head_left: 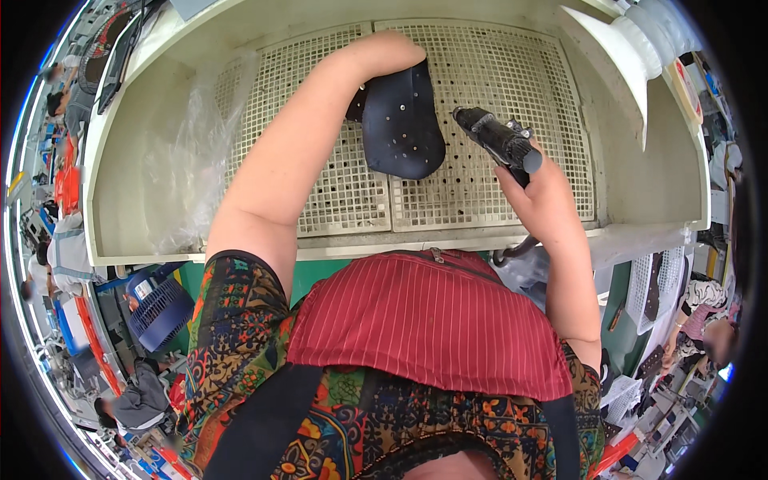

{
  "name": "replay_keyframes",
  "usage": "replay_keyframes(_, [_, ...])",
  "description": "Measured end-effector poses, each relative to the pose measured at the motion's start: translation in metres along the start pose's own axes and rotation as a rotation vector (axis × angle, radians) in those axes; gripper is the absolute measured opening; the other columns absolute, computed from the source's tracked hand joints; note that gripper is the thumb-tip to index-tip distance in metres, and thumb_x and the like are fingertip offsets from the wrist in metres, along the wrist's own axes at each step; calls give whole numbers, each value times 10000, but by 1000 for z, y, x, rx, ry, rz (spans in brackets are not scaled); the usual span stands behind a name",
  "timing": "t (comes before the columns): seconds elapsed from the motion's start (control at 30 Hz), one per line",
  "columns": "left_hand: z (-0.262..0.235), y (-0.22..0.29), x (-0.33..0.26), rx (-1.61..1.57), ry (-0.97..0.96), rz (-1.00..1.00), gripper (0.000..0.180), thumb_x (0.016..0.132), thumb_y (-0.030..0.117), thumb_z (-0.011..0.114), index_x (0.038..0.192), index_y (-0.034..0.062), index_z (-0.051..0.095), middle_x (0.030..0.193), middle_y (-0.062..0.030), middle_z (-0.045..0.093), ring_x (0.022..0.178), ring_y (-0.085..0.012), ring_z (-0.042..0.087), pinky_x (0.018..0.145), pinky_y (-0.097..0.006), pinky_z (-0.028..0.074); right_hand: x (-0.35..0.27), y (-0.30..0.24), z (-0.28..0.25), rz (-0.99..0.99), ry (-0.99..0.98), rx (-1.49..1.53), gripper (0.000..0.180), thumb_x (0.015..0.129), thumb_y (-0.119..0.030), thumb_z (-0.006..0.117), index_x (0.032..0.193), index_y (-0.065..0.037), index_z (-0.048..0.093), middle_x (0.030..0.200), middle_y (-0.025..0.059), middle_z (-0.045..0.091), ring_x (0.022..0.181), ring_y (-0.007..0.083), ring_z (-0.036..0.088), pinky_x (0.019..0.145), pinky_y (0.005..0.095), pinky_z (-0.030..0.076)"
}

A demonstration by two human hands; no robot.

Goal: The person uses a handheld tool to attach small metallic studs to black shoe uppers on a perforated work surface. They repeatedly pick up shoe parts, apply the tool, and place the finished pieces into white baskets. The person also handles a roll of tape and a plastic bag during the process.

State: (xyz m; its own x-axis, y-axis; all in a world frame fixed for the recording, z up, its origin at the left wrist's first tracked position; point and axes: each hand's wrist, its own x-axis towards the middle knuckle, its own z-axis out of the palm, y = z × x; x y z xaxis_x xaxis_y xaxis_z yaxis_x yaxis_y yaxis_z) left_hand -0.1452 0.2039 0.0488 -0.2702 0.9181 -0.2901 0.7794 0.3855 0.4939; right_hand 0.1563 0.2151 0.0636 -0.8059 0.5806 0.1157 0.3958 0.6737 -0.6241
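My left hand (pixel 390 51) reaches over the far part of a trough and grips the top end of a dark navy, rounded panel (pixel 404 124) dotted with small light studs or holes. Most of its fingers are hidden behind the panel, which is held above the grating. My right hand (pixel 548 188) is wrapped round a black spray gun (pixel 496 140). The gun's nozzle points up and left, toward the panel, with a gap between them. A dark curved hose (pixel 516 251) shows below my right wrist.
Pale grid panels (pixel 512 72) line the trough's floor, inside a raised cream rim (pixel 152 260). Clear plastic film (pixel 192 160) covers its left side. A white flared sheet (pixel 616 60) juts in at the upper right. A blue fan (pixel 162 314) stands lower left; other people work on both sides.
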Motion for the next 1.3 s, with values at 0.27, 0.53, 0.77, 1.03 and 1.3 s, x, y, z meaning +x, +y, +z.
replay_keyframes(0.27, [33,-6,-43,-2,126,58,423,800,287,412,1034,1,619,1106,-178,612,995,-336,587,875,-389,456,-16,-10,-23,116,-56,132,351,793,-125,622,1119,-26,533,882,179,621,796,357,597,711,377,471])
replay_keyframes(0.53, [66,-5,-79,-301,313,-46,403,832,266,441,1084,-13,586,1097,-226,596,1019,-370,567,885,-391,443,-12,-7,-17,169,-68,165,356,809,-141,616,1133,-20,531,888,180,621,802,342,599,732,371,466])
replay_keyframes(0.77, [58,5,-81,-304,292,-80,340,857,275,454,989,-6,590,919,-217,631,864,-367,600,788,-408,461,2,3,-4,174,-87,108,340,812,-163,616,1104,-12,532,847,193,610,766,356,587,702,385,462])
replay_keyframes(1.03, [70,-8,-79,-265,339,-40,323,883,293,452,887,-8,569,860,-209,620,819,-367,590,752,-414,456,-30,3,-20,171,-128,146,346,797,-144,625,1109,-20,541,810,173,611,725,330,591,674,366,467])
replay_keyframes(1.3, [70,-9,-79,-325,325,-62,323,885,307,453,911,11,580,858,-190,628,819,-345,596,751,-400,456,-44,4,-19,64,-216,232,322,787,-140,633,1074,-16,555,826,180,621,735,341,593,686,372,470])
